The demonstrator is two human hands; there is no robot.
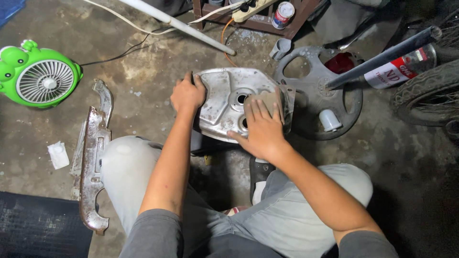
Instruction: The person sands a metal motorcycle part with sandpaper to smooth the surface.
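Observation:
A silver metal cover [224, 102] with two round holes lies in front of my knees on the concrete floor. My left hand [187, 93] grips its left edge. My right hand [260, 126] lies flat on the cover's right part, fingers together, pressing a brownish sheet of sandpaper [267, 99] against the metal. The sheet shows just beyond my fingertips.
A rusty chain guard [93, 153] lies at my left knee, a white scrap [58, 155] beside it. A green frog-shaped fan [38, 74] stands far left. A dark wheel disc [318, 93], a dark bar [382, 57], a bottle [404, 67] and a tyre [425, 93] crowd the right.

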